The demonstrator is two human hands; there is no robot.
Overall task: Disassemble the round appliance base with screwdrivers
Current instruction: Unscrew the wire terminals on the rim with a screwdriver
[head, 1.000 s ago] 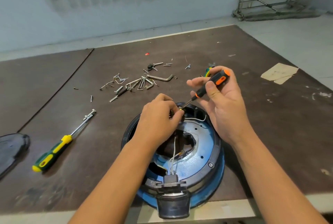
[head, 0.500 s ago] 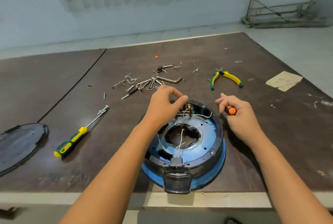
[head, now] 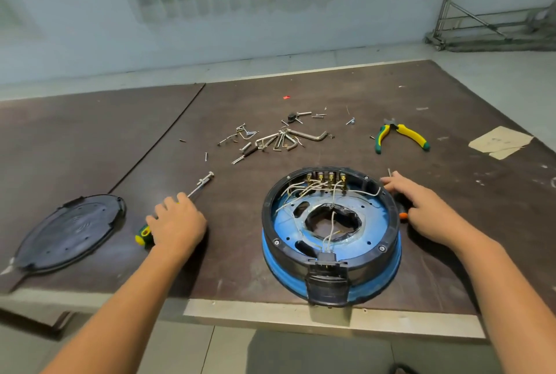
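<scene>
Round appliance base [head: 331, 224] open, tool pick-up step: left hand [head: 177, 223] grip curls on green-yellow screwdriver [head: 143, 234], right hand [head: 421, 208] flat over orange screwdriver [head: 402, 215]; next, seat tip squarely

One round base [head: 373, 217], one black cover [head: 69, 232], one pliers [head: 401, 134], one green screwdriver [head: 201, 185], one orange screwdriver [head: 402, 213], two hands [head: 177, 221] [head: 424, 208], many screws [head: 239, 159].

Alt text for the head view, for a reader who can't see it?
An opened round blue-and-black appliance base with exposed wires sits on a dark table between two hands: the left hand lies over a green-and-yellow screwdriver, the right hand over an orange-tipped screwdriver. A black cover plate, pliers and loose screws lie nearby.
</scene>
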